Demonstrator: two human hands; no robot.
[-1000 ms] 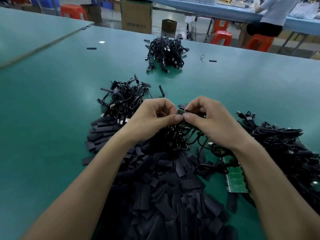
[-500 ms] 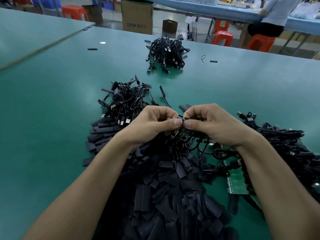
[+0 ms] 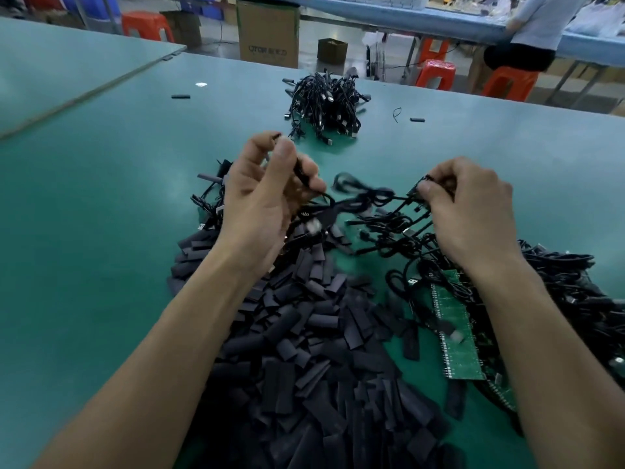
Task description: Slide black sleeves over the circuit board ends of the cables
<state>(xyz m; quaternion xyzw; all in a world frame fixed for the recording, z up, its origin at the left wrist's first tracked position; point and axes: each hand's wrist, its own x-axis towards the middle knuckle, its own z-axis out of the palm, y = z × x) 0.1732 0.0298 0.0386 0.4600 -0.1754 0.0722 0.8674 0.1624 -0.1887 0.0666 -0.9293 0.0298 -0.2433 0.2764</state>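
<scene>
Left of sleeve pile (image 3: 304,367), green tabletop (image 3: 101,231) up to seam (image 3: 84,96).

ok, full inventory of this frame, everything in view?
table: one, green, under everything
sleeves: big pile, black, near centre
stray sleeves: two, black, far table
cable bundle: one, black, far centre
cable heaps: two, black, right edge and behind left hand
circuit board: at least one, green, beside right forearm
boxes: two, brown, floor beyond table
stools: several, orange, floor beyond table
seated person: one, light top, far right
held cable: one, black, between the hands
left hand: one, pinches held cable
right hand: one, pinches held cable
</scene>
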